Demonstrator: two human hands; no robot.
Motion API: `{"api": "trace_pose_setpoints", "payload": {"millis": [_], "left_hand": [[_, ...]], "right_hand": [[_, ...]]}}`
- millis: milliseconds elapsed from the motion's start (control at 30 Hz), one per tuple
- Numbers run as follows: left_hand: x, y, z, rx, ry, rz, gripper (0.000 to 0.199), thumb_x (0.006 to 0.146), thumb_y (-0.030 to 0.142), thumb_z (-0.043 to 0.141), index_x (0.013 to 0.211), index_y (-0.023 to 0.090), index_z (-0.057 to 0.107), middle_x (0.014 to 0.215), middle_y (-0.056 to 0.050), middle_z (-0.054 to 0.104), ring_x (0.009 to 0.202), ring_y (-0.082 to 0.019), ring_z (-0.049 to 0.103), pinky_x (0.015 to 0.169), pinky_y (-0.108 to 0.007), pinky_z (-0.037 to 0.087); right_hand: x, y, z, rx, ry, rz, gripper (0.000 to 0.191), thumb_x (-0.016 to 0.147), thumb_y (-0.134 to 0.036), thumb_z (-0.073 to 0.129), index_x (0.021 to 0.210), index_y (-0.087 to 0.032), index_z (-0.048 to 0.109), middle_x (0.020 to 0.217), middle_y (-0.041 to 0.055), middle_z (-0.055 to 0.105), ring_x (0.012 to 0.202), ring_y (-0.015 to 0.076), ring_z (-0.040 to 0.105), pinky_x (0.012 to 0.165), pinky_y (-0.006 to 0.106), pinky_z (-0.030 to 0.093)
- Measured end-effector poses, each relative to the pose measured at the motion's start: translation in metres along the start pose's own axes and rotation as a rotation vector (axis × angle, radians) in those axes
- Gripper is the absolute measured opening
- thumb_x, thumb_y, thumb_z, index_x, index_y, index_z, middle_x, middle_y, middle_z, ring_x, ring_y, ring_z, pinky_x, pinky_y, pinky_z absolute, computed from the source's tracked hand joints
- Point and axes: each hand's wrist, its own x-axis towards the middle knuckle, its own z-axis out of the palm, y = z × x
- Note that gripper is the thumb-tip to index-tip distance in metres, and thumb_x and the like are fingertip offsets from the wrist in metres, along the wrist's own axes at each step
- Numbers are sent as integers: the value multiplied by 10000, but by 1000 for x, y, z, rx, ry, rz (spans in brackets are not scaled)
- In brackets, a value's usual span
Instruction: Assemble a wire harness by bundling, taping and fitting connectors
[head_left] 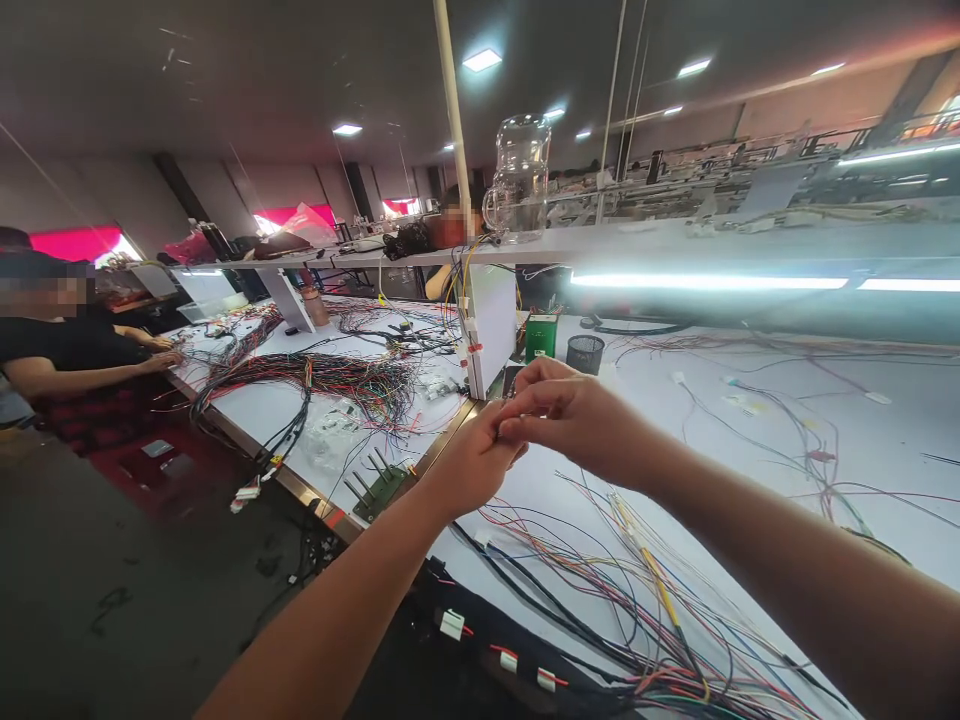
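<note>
My left hand (474, 462) and my right hand (564, 408) meet in the middle of the view, above the white tabletop. Both are closed, thumbs and fingers pinched together. Whatever sits between the fingertips is hidden or too small to name. Below and to the right of them, a wire harness (645, 570) of many coloured wires and black cables spreads over the table. White connectors (452, 625) hang at its near edge. Left of my left wrist stands a green block with metal pegs (381, 484).
Behind my hands are a green box (541, 337) and a black mesh cup (585, 352). A glass jug (523, 180) stands on the overhead shelf (615, 248). More wire bundles (330, 380) cover the left table, where a person (67, 365) works. Loose wires (825, 450) lie at right.
</note>
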Motion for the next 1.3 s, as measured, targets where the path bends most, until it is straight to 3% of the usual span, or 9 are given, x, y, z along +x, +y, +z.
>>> {"api": "trace_pose_setpoints", "payload": {"millis": [100,200,367,500,567,700,900,1133,1300], "left_hand": [[3,-3,0,89,-58,81,152,847,312,625,905,172,614,720,9,499,539,-66,343,494,-205,296],[2,-4,-3,191,-24,91,252,871,421,584,911,173,601,686,13,476,530,-75,343,477,-212,277],[-1,0,-2,313,-119,91,331,934,495,436,972,184,545,623,47,402,516,-81,322,471,-209,265],[4,10,2,310,-168,112,311,944,497,424,876,195,457,624,55,392,512,-73,327,455,-200,254],[7,15,3,256,-193,116,316,944,498,426,851,196,434,630,56,385,502,-66,318,442,-197,241],[12,24,3,197,-246,130,301,953,481,420,880,191,454,607,67,331,480,-63,270,422,-197,207],[12,27,7,231,-262,142,325,953,493,412,822,195,409,636,57,359,508,-65,325,445,-206,250],[13,28,5,278,-260,137,330,960,490,395,979,185,520,619,58,350,505,-72,274,460,-217,244],[11,28,2,387,-314,89,354,954,513,383,953,187,522,661,42,394,526,-75,304,476,-221,260]], "right_hand": [[-3,-3,-1,-143,83,-104,250,788,-296,698,1037,-300,723,1016,28,537,853,144,566,750,297,527],[-6,2,-9,-86,162,-66,414,799,-355,689,1203,-288,631,1149,53,555,928,169,591,764,318,549],[-8,10,-15,69,168,138,234,845,-346,622,1034,-233,701,908,32,705,788,174,665,766,365,565],[-5,0,-12,-78,201,-113,135,838,-265,622,906,-256,738,1015,19,691,953,189,647,921,376,512],[-2,-2,-13,-116,211,-164,251,852,-265,608,1085,-281,698,1205,32,628,1110,215,586,990,406,470],[1,1,-15,132,197,34,523,894,-352,564,1400,-273,453,1388,92,512,1166,247,562,932,456,516],[-1,-6,-16,180,197,-52,322,882,-285,591,1200,-277,638,1121,18,695,1011,169,647,939,373,518],[6,-9,-26,199,242,97,178,799,-367,692,873,-209,722,766,17,691,678,136,630,636,305,545],[5,-7,-25,400,166,82,248,774,-340,716,987,-215,699,730,-5,671,607,118,606,592,297,529]]}}
